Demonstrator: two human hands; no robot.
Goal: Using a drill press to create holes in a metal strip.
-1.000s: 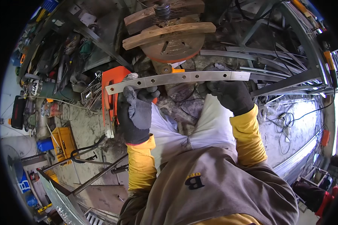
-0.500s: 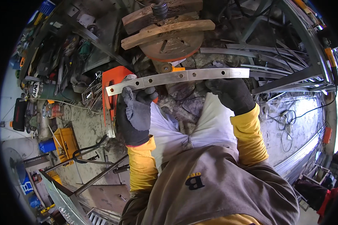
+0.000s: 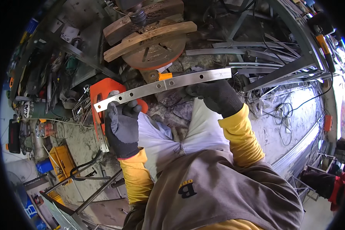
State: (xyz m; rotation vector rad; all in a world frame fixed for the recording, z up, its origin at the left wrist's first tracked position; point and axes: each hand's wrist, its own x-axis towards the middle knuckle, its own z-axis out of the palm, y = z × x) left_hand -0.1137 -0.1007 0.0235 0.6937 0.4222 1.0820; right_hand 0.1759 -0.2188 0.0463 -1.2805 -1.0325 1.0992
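A flat metal bar [image 3: 151, 89] with several round holes along its length spans the space in front of me, its left end lower than its right. My left hand [image 3: 120, 128], in a dark grey work glove, grips the bar near its left end, thumb against the near face. My right hand [image 3: 218, 96], gloved alike, pinches it from below near the right end; some of those fingers are hidden behind it. Just beyond the bar stands a drill press with a chuck [image 3: 138, 17] over a round table [image 3: 157, 53]. Two wooden boards [image 3: 151, 35] lie on that table.
An orange-red metal piece [image 3: 103, 90] stands behind the bar's left end. Metal strips [image 3: 226, 51] lie at the far right beside a steel frame [image 3: 281, 73]. Loose cable [image 3: 283, 115] lies on the floor at right, a yellow crate [image 3: 62, 159] at left.
The whole view has shifted, so the drill press and surroundings appear farther left. The bar tilts more, its left end lower. Both hands keep their grip on it.
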